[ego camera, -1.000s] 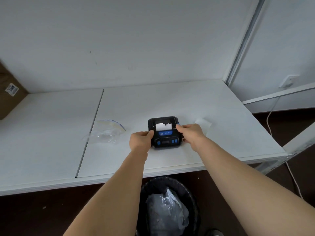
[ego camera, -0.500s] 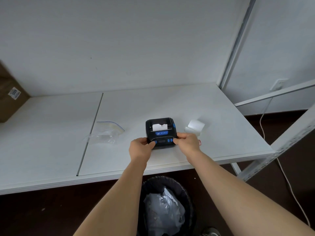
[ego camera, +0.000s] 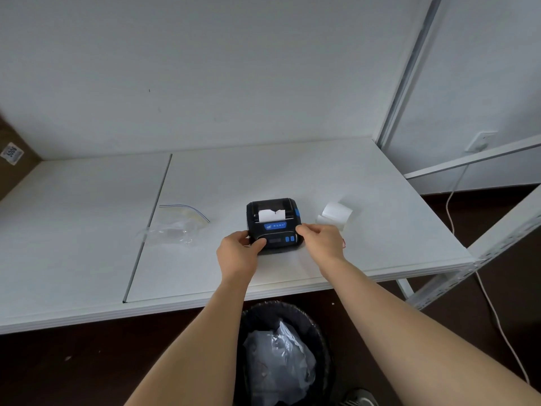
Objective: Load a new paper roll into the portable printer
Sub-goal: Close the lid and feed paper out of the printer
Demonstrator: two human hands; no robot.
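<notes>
Both hands slid down to the printer (ego camera: pixel 273 225) front — left hand (ego camera: pixel 238 253), right hand (ego camera: pixel 322 240) fingers curled gripping its sides — paper tab (ego camera: pixel 271 215) protruding, roll likely loaded.

two bare forearms with no sleeves showing, hands ungloved, a thin red band at the right wrist (ego camera: pixel 343 243).

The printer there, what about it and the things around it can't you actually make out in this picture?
- Printer, head view: blue label text too small; left hand and right hand cover the front corners.
- Roll inside: hidden by the lid; only a torn paper tab shows.
- Cardboard box: cut off by the left edge.
- Clear bag: contents indistinct.
</notes>
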